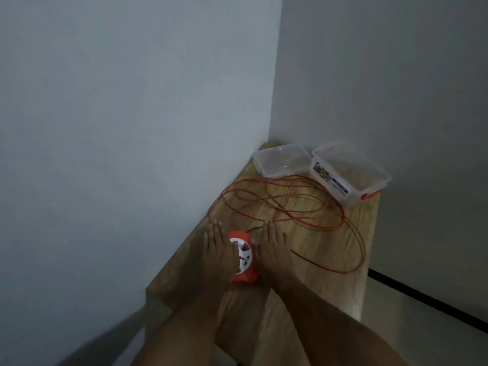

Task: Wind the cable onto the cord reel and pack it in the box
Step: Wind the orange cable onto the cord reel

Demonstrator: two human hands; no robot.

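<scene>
The label [330, 179] on the box [351, 173] is too blurred to read.

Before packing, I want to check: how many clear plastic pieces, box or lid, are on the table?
2: the box at the far right corner and the lid lying just left of it.

A single head-worn view is given, aimed forward and down from above the near end of the wooden table [311, 249], fairly close. The room corner is seen toward one o'clock. No second view is supplied.
</scene>
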